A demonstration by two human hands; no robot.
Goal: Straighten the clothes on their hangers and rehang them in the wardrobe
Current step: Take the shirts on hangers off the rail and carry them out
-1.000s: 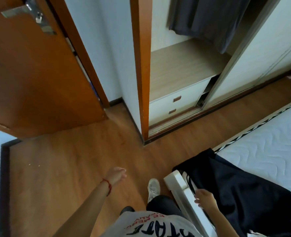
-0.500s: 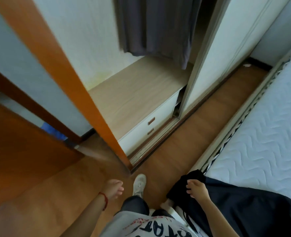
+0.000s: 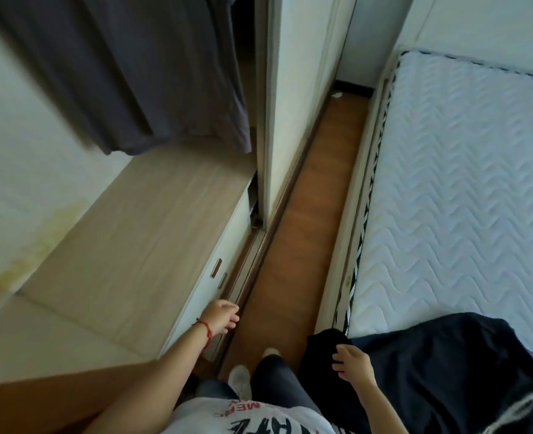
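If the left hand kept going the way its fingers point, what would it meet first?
Probably nothing close: the left hand points past the drawer front toward the wooden floor along the wardrobe track, though depth is unclear.

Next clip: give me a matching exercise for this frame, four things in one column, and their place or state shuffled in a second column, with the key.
Things:
1. grey garment
2. black garment
3. left hand
4. right hand

Places or states:
A. lies over the near corner of the mattress
B. hangs inside the open wardrobe, above its wooden shelf
C. rests on the black cloth at the bed's edge
D. free, holding nothing, beside the drawer fronts

Pairs: 1-B, 2-A, 3-D, 4-C
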